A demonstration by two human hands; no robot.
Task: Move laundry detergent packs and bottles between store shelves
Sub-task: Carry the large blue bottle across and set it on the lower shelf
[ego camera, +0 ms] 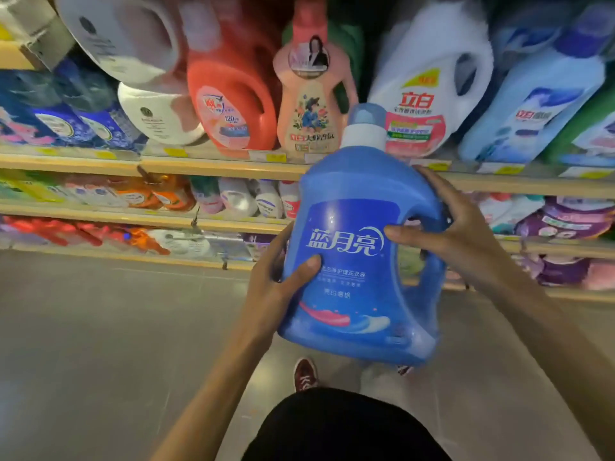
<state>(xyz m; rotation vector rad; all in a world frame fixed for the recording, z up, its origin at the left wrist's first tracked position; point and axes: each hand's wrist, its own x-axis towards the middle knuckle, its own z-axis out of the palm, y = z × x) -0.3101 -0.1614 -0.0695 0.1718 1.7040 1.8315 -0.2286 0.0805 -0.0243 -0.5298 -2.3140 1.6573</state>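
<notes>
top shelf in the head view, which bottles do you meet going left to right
dark blue bottles -> round white bottle -> red bottle -> peach bottle -> tall white bottle -> light blue bottle -> green bottle

A pale top shelf [199, 165] carries an upright peach bottle [312, 108]. Left of the peach bottle stand a red bottle [233, 108] and white bottles [156, 118]; right of it, a white jug [429, 94]. Below it, a lower shelf [100, 207] holds pouches [156, 194].
</notes>
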